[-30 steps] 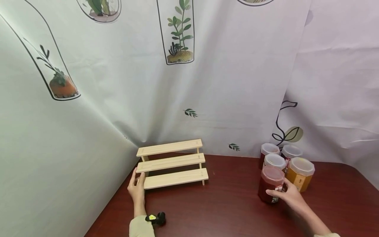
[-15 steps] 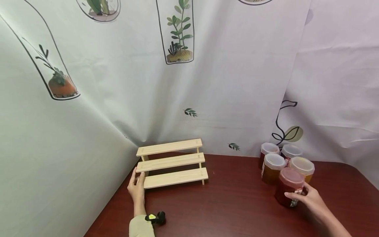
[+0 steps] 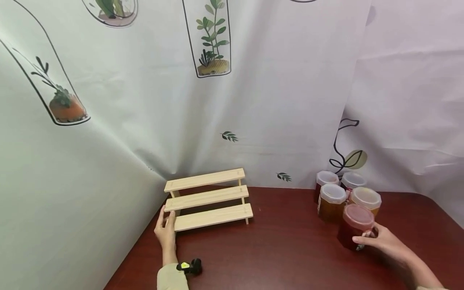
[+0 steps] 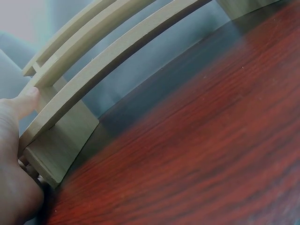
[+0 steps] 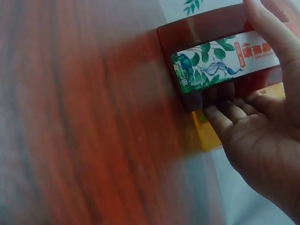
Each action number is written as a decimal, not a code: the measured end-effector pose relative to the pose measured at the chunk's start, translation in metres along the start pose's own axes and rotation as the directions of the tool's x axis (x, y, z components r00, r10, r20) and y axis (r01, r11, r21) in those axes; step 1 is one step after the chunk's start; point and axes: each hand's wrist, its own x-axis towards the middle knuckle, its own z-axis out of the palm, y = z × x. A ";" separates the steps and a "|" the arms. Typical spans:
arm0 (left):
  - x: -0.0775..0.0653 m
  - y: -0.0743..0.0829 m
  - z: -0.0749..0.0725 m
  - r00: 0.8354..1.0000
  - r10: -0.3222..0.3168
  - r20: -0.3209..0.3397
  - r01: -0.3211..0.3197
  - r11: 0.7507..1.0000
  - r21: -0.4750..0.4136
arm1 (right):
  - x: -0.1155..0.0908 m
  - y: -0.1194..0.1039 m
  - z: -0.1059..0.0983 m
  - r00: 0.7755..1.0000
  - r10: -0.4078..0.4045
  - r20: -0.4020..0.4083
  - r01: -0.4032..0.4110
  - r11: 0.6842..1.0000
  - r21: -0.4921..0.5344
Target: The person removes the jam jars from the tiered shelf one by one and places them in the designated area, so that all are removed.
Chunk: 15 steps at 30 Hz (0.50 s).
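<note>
My left hand [image 3: 166, 231] grips the left end of a pale wooden three-tier step rack [image 3: 214, 217] at the back left. In the left wrist view the thumb lies by the rack's side panel [image 4: 65, 140], and the other fingers are mostly hidden. On the right, my right hand [image 3: 384, 240] holds an upright jar with dark red contents [image 3: 353, 231] and a reddish translucent lid, thumb on the near side. The right wrist view shows the jar's leafy printed label [image 5: 211, 65] between thumb and fingers. The held jar overlaps a yellow jar [image 3: 366, 197] in the head view.
Behind the held jar stand an amber jar [image 3: 331, 203] and two darker jars, all with whitish lids. A white printed cloth [image 3: 282, 100] hangs along the back and left of the dark red table [image 3: 275, 249].
My right hand has carried the red jar rightward and slightly nearer, uncovering the amber jar. The left hand keeps its hold on the rack. The head view has shifted slightly.
</note>
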 end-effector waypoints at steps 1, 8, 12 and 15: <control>0.000 0.000 -0.001 1.000 0.001 -0.001 -0.001 1.000 0.008 | 0.001 0.001 -0.001 1.000 -0.004 0.025 0.003 1.000 0.003; -0.003 0.002 0.000 1.000 -0.012 0.004 0.012 1.000 -0.010 | 0.000 0.015 -0.012 0.988 -0.025 0.155 0.017 0.999 0.050; -0.003 0.003 -0.002 1.000 -0.010 0.020 0.010 1.000 0.027 | 0.000 0.024 -0.018 0.987 0.013 0.161 -0.023 0.998 0.061; 0.000 0.004 -0.008 0.999 -0.027 0.020 0.025 0.993 0.115 | 0.000 0.031 -0.022 0.987 0.030 0.159 -0.048 0.993 0.108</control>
